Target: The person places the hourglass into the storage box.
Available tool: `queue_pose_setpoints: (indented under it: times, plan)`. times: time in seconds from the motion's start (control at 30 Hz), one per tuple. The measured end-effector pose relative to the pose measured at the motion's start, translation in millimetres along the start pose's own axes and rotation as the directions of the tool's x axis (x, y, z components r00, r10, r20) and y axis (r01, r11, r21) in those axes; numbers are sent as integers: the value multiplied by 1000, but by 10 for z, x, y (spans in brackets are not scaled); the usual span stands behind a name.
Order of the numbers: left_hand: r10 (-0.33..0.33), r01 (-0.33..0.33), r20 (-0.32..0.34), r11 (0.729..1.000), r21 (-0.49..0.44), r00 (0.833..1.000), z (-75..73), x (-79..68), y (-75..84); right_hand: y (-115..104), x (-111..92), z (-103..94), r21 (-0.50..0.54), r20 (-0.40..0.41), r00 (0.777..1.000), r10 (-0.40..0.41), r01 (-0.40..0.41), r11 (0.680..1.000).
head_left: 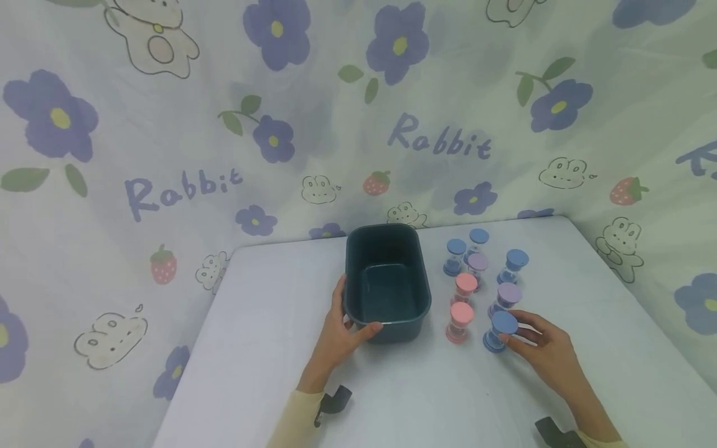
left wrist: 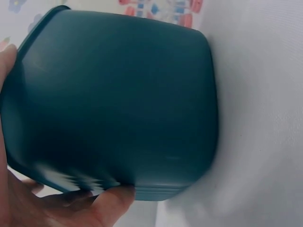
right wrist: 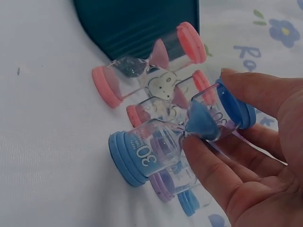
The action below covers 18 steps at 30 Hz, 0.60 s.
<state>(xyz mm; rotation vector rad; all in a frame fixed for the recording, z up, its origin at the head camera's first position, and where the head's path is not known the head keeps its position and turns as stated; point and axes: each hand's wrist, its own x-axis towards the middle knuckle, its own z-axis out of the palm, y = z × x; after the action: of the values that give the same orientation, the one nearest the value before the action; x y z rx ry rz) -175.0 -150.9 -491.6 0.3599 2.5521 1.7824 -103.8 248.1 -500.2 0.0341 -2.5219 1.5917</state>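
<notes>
Table (head_left: 269,323) first: it carries the dark teal bin (head_left: 386,283) near its middle, empty as far as the head view shows, with seven sand timers clustered just right of the bin. Your left hand (head_left: 342,333) steadies the bin, fingers curled round its near left corner. Your right hand (head_left: 540,348) pinches the blue timer (head_left: 498,331), the one nearest you, thumb and fingers narrowly closed at its waist. By my reading you are at the pick-up; next calls for a lift clear of the purple timer (head_left: 506,297) behind.
</notes>
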Motion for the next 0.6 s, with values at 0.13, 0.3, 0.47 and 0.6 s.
queue_pose_setpoints:
  times: [0.13, 0.3, 0.47, 0.6]
  plan:
    - [-7, 7, -1, 1000, -4, 1000, 8, 9, -11, 8, 4, 11, -13, -16, 1000, 11, -11, 1000]
    - [-2, 2, -2, 1000, 2, 1000, 15, 16, -30, -8, -1, 21, -16, -25, 999, 36, -37, 999]
    - [2, -2, 0, 1000, -6, 1000, 14, 15, -34, -61, -16, 5, -31, -46, 998, 38, -40, 999]
    - [1, -1, -1, 1000, -12, 1000, 7, 5, -35, -124, -20, -20, -52, -67, 998, -15, 11, 999]
